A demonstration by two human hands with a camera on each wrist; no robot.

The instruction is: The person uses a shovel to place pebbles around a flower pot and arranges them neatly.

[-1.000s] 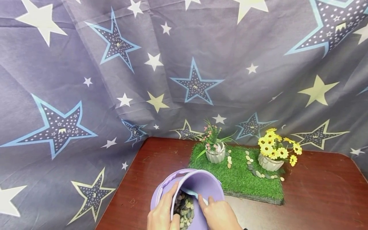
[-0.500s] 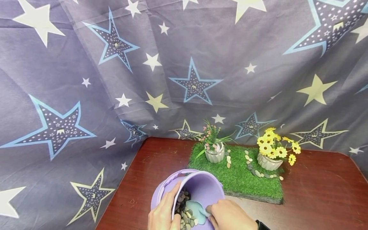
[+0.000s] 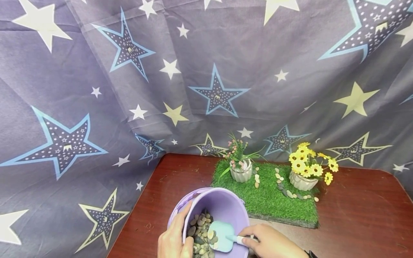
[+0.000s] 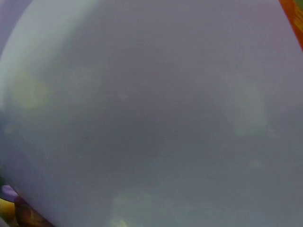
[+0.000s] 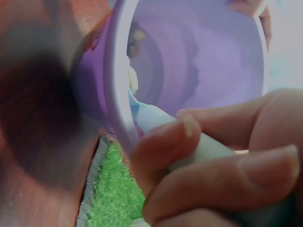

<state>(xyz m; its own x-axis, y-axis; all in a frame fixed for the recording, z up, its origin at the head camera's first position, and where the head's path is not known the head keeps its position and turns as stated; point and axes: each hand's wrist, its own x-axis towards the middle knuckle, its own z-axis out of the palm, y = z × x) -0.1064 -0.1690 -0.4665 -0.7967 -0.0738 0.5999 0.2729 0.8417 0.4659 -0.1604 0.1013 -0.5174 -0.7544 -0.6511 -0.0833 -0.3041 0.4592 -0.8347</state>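
The left hand [image 3: 172, 240] is seen at the bottom edge of the head view, its thumb laid over the rim of the bucket [image 3: 226, 204] and its fingers hidden behind the wall, so the rim is gripped between them. The right hand [image 3: 271, 243] is held just right of that grip, knuckles up, with the wrist cut off by the frame. Its thumb and fingertips [image 5: 180, 142] are curled round the handle of the scoop [image 3: 221, 234], which is pinched near its end. In the left wrist view nothing of the hand can be made out.
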